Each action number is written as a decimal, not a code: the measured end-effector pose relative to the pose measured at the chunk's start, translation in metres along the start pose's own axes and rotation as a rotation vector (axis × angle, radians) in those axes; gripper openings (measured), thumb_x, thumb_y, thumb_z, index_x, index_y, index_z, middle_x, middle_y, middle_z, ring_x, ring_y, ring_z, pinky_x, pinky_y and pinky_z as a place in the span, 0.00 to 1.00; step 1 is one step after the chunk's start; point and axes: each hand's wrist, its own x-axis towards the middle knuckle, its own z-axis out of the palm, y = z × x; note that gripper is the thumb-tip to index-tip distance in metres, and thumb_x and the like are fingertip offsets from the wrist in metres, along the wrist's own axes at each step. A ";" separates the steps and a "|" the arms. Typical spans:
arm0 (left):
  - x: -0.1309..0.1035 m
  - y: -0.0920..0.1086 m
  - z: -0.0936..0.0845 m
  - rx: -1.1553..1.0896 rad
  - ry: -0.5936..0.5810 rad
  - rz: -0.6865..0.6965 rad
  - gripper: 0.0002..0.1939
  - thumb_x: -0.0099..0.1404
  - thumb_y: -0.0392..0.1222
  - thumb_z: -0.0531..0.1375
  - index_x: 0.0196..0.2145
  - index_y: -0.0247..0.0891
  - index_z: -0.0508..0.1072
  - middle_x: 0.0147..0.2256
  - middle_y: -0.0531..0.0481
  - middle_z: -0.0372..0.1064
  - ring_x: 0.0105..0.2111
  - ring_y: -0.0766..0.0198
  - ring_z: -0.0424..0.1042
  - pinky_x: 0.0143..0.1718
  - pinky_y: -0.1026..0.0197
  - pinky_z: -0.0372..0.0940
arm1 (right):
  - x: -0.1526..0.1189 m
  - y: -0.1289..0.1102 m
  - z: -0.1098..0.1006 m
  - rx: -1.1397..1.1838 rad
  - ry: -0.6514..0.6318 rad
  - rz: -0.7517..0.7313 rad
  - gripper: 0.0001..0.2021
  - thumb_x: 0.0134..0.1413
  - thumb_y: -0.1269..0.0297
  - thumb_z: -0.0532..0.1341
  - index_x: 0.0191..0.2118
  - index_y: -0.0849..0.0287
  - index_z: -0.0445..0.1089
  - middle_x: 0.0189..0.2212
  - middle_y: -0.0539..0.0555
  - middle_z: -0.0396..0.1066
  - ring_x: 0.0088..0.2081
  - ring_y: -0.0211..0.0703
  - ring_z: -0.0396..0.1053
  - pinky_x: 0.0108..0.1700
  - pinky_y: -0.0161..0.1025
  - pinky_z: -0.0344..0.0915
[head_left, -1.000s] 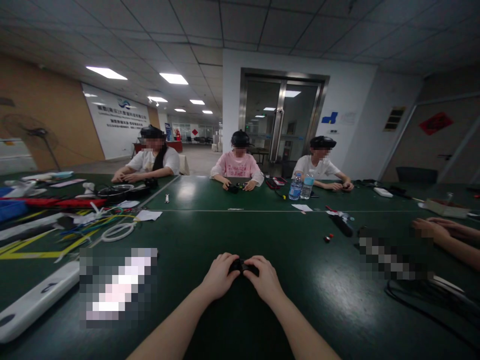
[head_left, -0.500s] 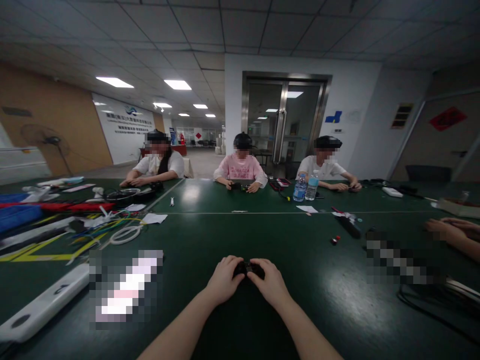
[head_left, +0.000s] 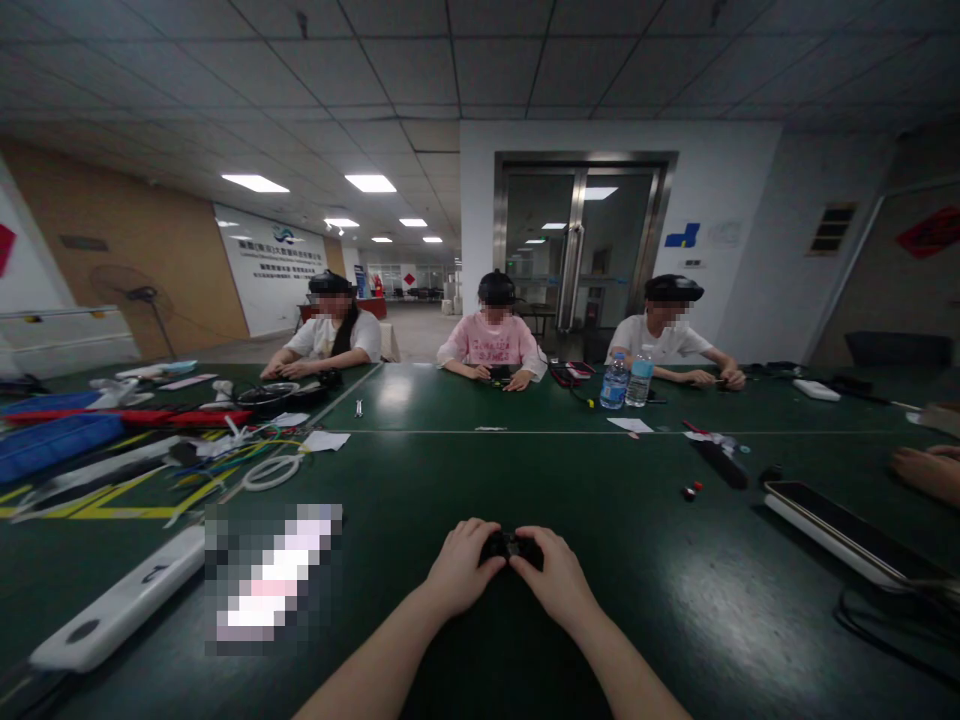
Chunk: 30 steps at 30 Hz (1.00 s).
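My left hand point(head_left: 460, 566) and my right hand point(head_left: 559, 572) meet at the table's near middle around a small black object point(head_left: 511, 546). Fingers curl over its two ends, and both thumbs press its near side. A narrow grey part shows in the gap between the thumbs. Its exact kind cannot be made out, since the hands cover most of it. It appears to rest on or just above the dark green table point(head_left: 420, 480).
Left lie a white power strip point(head_left: 124, 597), a blurred-out bright phone-like slab point(head_left: 274, 580), a coiled white cable point(head_left: 271, 472) and a blue tray point(head_left: 60, 447). Right are a phone-like device point(head_left: 847, 530), small red-and-white bits point(head_left: 691, 491) and two water bottles point(head_left: 613, 382). Several people sit around.
The view has swung slightly to the left, so the scene sits further right and a little lower. Both hands keep their hold on the black object, with little visible change in grip.
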 end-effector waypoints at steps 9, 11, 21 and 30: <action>0.000 0.000 -0.001 0.014 -0.021 -0.002 0.21 0.62 0.46 0.53 0.53 0.44 0.62 0.50 0.50 0.61 0.50 0.58 0.59 0.51 0.57 0.57 | -0.001 -0.001 0.000 0.022 0.009 0.005 0.17 0.48 0.61 0.57 0.46 0.53 0.68 0.47 0.52 0.68 0.50 0.48 0.64 0.51 0.44 0.60; 0.001 -0.001 0.000 0.026 -0.015 0.006 0.20 0.62 0.46 0.53 0.53 0.44 0.63 0.50 0.50 0.61 0.50 0.58 0.59 0.51 0.58 0.56 | 0.000 0.001 0.000 0.020 0.006 -0.014 0.17 0.48 0.60 0.57 0.46 0.53 0.68 0.46 0.53 0.68 0.50 0.48 0.64 0.51 0.44 0.60; 0.001 -0.005 0.004 0.023 -0.001 0.011 0.22 0.62 0.46 0.52 0.54 0.43 0.61 0.52 0.49 0.60 0.52 0.58 0.59 0.53 0.56 0.55 | -0.003 -0.006 -0.003 0.018 0.000 0.011 0.16 0.48 0.60 0.58 0.45 0.53 0.68 0.46 0.53 0.68 0.49 0.48 0.64 0.51 0.44 0.60; 0.001 -0.007 0.006 0.018 0.011 0.049 0.22 0.63 0.46 0.51 0.54 0.44 0.60 0.53 0.49 0.60 0.53 0.58 0.58 0.54 0.56 0.54 | -0.003 -0.006 -0.004 0.001 -0.010 -0.003 0.16 0.49 0.59 0.57 0.45 0.54 0.68 0.46 0.54 0.68 0.49 0.48 0.64 0.51 0.45 0.59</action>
